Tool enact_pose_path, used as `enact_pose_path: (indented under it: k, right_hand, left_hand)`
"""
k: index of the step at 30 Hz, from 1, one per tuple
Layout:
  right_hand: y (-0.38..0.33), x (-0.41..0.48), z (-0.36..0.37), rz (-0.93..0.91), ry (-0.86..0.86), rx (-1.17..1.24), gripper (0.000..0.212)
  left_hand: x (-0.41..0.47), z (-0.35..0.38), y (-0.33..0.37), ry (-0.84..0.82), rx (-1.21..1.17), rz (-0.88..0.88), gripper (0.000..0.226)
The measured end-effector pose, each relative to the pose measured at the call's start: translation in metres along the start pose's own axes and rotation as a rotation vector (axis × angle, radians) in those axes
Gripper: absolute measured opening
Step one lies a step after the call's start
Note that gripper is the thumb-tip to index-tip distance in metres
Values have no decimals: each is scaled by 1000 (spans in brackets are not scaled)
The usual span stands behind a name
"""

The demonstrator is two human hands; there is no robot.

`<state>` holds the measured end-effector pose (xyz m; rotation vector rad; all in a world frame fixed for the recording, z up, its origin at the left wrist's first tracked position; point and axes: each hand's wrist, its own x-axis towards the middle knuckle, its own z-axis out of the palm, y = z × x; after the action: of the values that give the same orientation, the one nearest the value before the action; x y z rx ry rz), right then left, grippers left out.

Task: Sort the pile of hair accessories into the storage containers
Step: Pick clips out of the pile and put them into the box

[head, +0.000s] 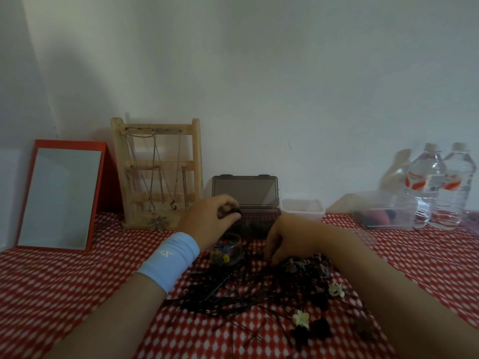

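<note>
Early stage, I'd say. Left hand [210,216] pinches a small dark piece [230,212] at the open dark box's [246,191] left edge. Right hand [290,237] has its fingers curled into the pile [241,291] just in front of the box; can't tell if it grips anything. Most of the pile is unsorted.

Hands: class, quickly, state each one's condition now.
Left hand: fingers curled round a small dark accessory.
Right hand: fingers in the pile, grip cannot be told.

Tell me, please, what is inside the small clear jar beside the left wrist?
Small colourful flower-shaped clips, yellow, blue and green, lie in the clear jar. The left hand covers its upper left part.
</note>
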<state>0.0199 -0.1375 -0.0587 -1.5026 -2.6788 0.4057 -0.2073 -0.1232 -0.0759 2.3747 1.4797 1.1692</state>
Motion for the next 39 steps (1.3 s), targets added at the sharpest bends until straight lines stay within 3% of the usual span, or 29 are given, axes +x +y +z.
enact_pose_path:
  k: [3, 7, 9, 15, 18, 21, 27, 30, 34, 39]
  right_hand:
    - [-1, 2, 1, -24, -53, -13, 20]
    - [-3, 4, 2, -36, -95, -23, 21]
    - [-2, 4, 1, -36, -83, -3, 18]
    - [-10, 15, -6, -59, 181, 144, 9]
    - [-29, 29, -4, -86, 283, 217, 10]
    - [-43, 44, 1, -94, 254, 226, 14]
    - [-32, 38, 1, -36, 297, 234, 18]
    - [-19, 28, 3, 36, 223, 93, 17]
    - [-11, 23, 16, 58, 30, 10, 24]
    - [-3, 17, 20, 27, 113, 117, 16]
  left_hand:
    - [16, -3, -5, -30, 41, -48, 17]
    - [28, -3, -8, -245, 108, -48, 35]
    - [24, -4, -8, -241, 136, -8, 36]
    - [-7, -19, -19, -221, 167, 48, 22]
    - [-18, -24, -16, -353, 184, 42, 34]
    - [-23, -25, -13, -441, 174, 18, 57]
    - [-23, -30, -10, -462, 205, 3, 58]
    - [-22, -30, -4, -405, 332, 62, 61]
    - [-19, -21, 4, -297, 350, 165, 43]
    - [-18, -2, 19, -247, 354, 285, 27]
